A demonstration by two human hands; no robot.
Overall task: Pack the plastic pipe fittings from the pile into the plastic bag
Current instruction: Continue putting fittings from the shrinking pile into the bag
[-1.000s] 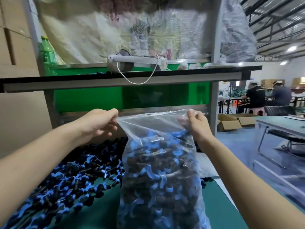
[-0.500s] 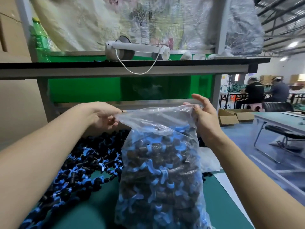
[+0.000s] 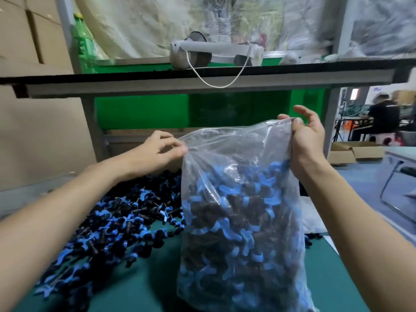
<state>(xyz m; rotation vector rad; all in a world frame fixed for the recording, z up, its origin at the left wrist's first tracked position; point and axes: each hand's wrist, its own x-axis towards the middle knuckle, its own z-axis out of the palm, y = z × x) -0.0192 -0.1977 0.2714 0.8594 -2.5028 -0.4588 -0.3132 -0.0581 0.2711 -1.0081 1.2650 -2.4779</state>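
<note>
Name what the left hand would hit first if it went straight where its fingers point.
The clear plastic bag of blue-and-black fittings: the left hand pinches its top corner, so it would likely push straight into that slack film.

Left hand (image 3: 161, 147) pinching, right hand (image 3: 308, 140) pinching higher

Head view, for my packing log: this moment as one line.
left hand: pinches rim of clear plastic bag | right hand: pinches opposite rim | bag: upright, well-filled | pile of blue-and-black plastic fittings: beside bag
</note>
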